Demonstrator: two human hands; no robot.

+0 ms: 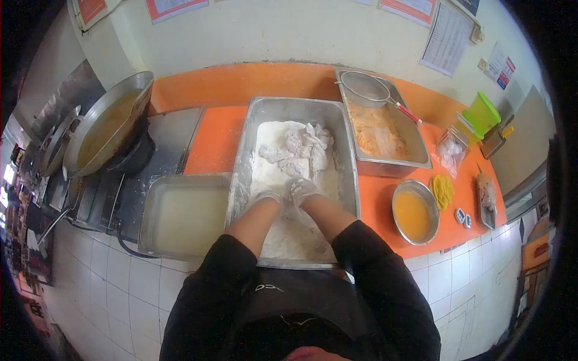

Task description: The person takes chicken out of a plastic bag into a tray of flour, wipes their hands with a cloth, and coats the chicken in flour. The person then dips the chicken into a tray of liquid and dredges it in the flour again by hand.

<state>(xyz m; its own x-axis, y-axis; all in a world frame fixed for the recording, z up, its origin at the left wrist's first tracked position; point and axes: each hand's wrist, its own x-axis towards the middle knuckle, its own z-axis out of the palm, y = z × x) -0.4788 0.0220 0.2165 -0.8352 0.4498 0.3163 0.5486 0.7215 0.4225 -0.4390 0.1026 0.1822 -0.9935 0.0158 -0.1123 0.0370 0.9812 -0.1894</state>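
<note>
A deep metal tray (244, 150) in front of me holds white flour (265, 177) and several flour-coated pieces (301, 144), probably meat, heaped toward its far side. Both my hands wear thin clear gloves dusted with flour. My left hand (268, 196) is down in the flour near the tray's middle, its fingers buried. Just to its right, my right hand (301, 190) reaches into the flour at the near edge of the coated pieces. Its fingertips are hidden too, so what either hand grips does not show.
Left of the tray stand a tub of cloudy liquid (186, 213) and a large wok of oil (108, 129). To the right are a tray of orange crumbs (379, 135), a sieve (365, 86) on its rim, a bowl of orange liquid (413, 215), a yellow cloth (442, 191) and a green container (481, 114).
</note>
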